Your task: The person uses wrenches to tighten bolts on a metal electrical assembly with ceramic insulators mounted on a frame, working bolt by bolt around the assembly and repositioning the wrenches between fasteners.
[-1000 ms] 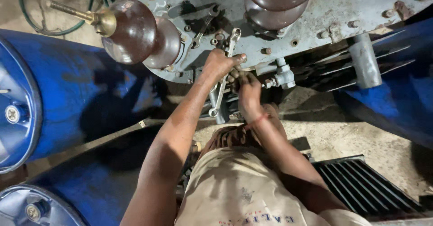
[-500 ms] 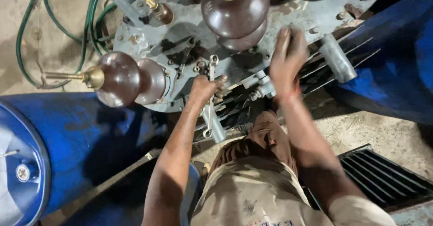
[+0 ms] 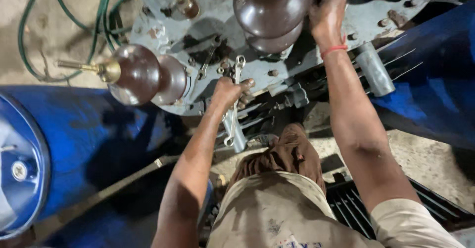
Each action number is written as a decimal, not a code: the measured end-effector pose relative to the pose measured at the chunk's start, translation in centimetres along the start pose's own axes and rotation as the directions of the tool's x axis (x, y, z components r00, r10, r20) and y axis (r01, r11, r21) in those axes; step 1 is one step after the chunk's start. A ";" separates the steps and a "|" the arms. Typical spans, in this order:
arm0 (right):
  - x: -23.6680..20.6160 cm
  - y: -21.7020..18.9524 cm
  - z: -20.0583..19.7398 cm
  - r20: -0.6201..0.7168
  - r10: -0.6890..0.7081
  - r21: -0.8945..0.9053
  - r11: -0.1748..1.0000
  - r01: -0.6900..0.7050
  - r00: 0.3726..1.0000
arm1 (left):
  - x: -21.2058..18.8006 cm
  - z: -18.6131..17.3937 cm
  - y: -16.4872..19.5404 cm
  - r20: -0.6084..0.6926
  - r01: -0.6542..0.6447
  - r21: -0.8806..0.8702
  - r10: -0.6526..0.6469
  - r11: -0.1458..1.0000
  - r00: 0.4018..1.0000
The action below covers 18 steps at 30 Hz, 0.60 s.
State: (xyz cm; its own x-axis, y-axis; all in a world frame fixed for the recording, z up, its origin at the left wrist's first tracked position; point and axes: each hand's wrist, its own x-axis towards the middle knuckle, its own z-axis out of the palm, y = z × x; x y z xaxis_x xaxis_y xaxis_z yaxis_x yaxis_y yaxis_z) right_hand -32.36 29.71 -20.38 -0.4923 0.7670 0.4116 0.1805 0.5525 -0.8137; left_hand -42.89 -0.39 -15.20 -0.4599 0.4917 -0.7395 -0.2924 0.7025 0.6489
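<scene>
My left hand (image 3: 231, 90) grips a long steel spanner (image 3: 234, 99) by its middle, its upper ring end near bolts on the grey transformer lid (image 3: 208, 25). My right hand (image 3: 326, 15), with a red band on the wrist, rests high on the lid beside a large brown porcelain bushing (image 3: 272, 10). A second brown bushing (image 3: 141, 75) with a brass stud sticks out to the left. Another small spanner (image 3: 208, 60) lies on the lid.
Blue drums (image 3: 54, 144) stand at the left and a blue tank wall (image 3: 435, 75) at the right. Green hoses (image 3: 74, 25) loop on the sandy floor behind. A dark finned grate (image 3: 366, 203) lies at the lower right. A grey pipe stub (image 3: 371, 70) juts from the lid.
My right hand has left the spanner and gone up and right onto the lid by the upper bushing. My left hand keeps hold of the spanner. The view has shifted.
</scene>
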 end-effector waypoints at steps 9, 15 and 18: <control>-11.7 -8.2 -3.8 -0.081 0.371 0.703 0.679 -0.210 0.925 | 1.1 0.5 -2.3 0.046 -0.047 -0.082 0.051 0.996 0.998; -27.8 -13.9 2.3 0.665 0.635 0.560 -0.076 -0.825 0.393 | 1.1 0.8 -2.3 0.011 -0.025 -0.066 0.026 0.997 1.000; -27.7 -11.9 7.1 0.689 0.601 0.676 -0.330 -0.659 0.405 | 0.8 0.7 -2.4 -0.025 0.009 -0.020 -0.009 1.000 1.000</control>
State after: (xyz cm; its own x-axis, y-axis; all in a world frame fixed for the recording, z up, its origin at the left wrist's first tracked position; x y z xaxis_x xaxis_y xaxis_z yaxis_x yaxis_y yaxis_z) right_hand -26.95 -0.46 -25.00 -0.6773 0.4182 -0.6052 -0.3104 -0.9083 -0.2802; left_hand -41.93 -1.34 -17.44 -0.4783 0.4720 -0.7406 -0.3129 0.6964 0.6459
